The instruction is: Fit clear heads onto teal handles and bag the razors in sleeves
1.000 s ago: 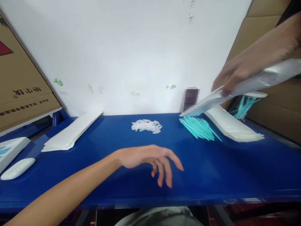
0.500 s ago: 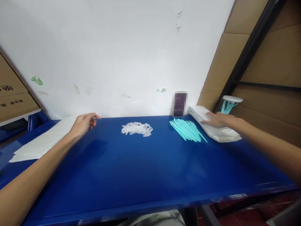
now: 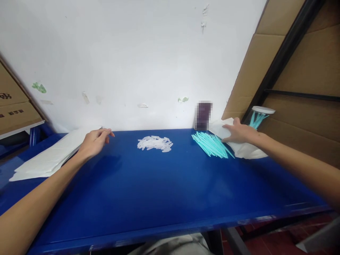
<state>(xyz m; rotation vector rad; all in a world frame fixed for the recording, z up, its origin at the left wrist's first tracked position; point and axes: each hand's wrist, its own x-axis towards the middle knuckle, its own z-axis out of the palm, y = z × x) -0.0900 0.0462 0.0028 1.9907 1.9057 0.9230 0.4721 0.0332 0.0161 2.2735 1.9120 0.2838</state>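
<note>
My right hand [image 3: 239,132] grips a thin white sheet [image 3: 219,128] at the top of a white stack [image 3: 251,151] on the right; the sheet is bent up. At the far end of another stack of white sheets [image 3: 47,156], my left hand [image 3: 94,142] is closed with curled fingers; what they hold, if anything, is hidden. Between the hands lies a pile of small translucent white tubes [image 3: 155,143]. A heap of slim turquoise sticks [image 3: 212,145] lies just left of my right hand.
A clear jar with a white lid [image 3: 262,110] holds more turquoise sticks, behind my right wrist. A dark, pixelated upright object [image 3: 203,116] leans on the white wall [image 3: 132,53]. Cardboard [image 3: 245,78] stands at the right. The blue table [image 3: 159,198] has its front edge near me.
My right hand has moved slightly left and lifted the white sheet, which now bends upward. The left hand has barely moved. The view has shifted a little.
</note>
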